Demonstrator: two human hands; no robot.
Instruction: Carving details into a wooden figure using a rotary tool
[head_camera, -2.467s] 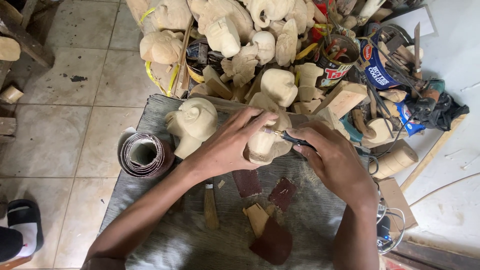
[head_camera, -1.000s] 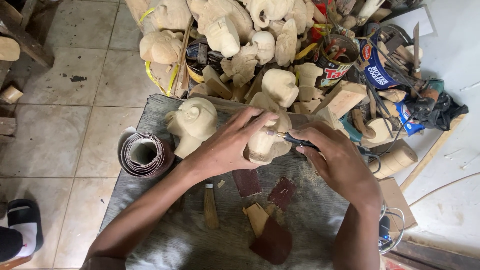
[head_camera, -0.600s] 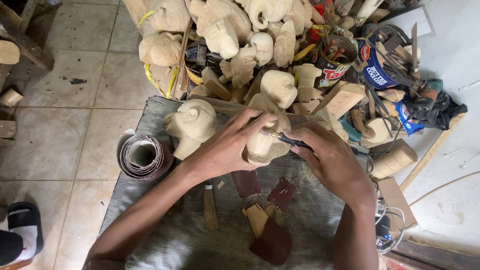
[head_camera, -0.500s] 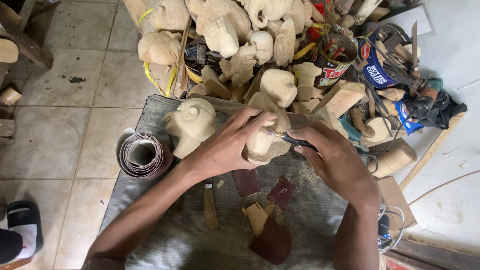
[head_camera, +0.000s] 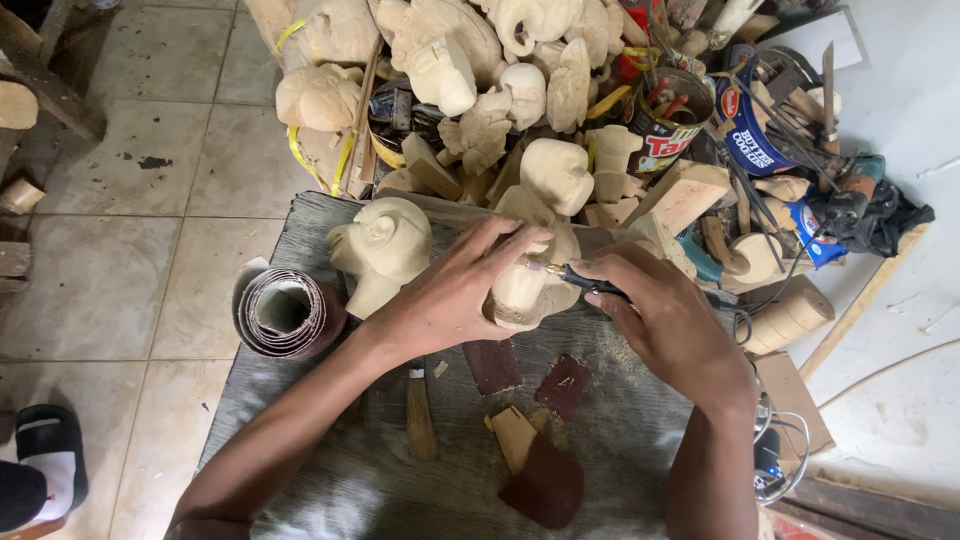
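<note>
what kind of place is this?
Likely a woodcarving workshop: a heap of pale carved wooden heads, a sandpaper roll, and the right hand working a thin tool on a carved piece.

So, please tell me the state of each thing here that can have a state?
left hand: gripping the wooden carving
wooden carving: held upright, unpainted
right hand: closed on the rotary tool
rotary tool: tip touching the carving
sandpaper roll: rolled up, lying on its side
carved head: lying free on the cloth
</note>
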